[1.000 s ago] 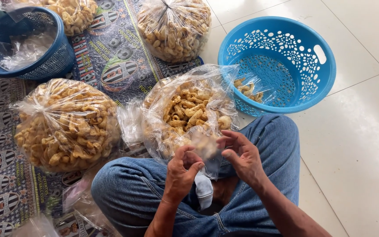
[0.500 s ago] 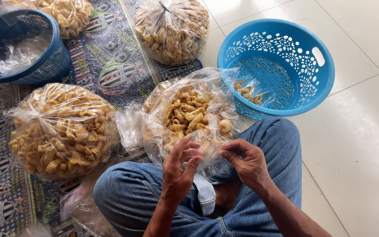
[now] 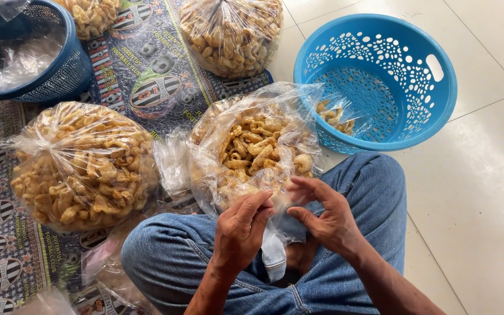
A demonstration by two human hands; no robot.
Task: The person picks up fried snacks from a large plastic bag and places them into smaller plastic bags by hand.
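Clear open bag of golden puffed crackers, crinkled, between both hands.

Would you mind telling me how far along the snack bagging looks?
Done: tied full bags and lie on the mat. In hand: left hand and right hand pinch a small clear bag. Left: the open bag of snacks is nearly full.

Open clear snack bag on lap, tied bags around.
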